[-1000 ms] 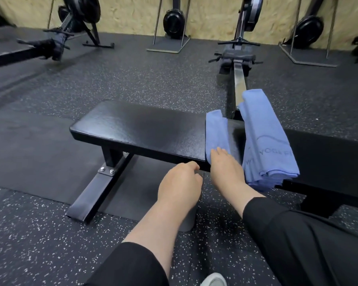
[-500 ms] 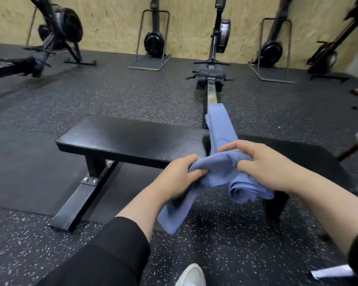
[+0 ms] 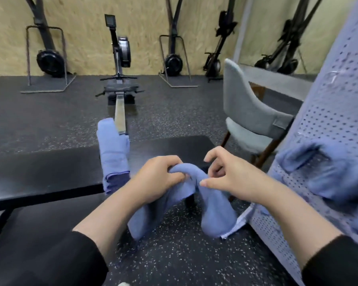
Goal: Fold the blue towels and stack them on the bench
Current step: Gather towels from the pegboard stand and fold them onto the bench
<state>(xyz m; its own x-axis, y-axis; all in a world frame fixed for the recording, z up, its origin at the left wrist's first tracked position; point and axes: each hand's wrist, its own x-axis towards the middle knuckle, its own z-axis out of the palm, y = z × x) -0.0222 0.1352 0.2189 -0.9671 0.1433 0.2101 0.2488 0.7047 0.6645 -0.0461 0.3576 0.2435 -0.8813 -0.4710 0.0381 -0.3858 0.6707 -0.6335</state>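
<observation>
Left hand point(image 3: 157, 180) is gripping a bunched blue towel point(image 3: 196, 199) with curled fingers, right hand point(image 3: 229, 178) is pinching it beside, folded towels point(image 3: 114, 153) are lying across the bench point(image 3: 39, 174).

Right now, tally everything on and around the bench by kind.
Blue towels: 3, one folded on the bench, one held in both hands, one perforated hanging at right
Benches: 1
Grey chairs: 1
Rowing machines on the floor: 1
Total: 6
</observation>
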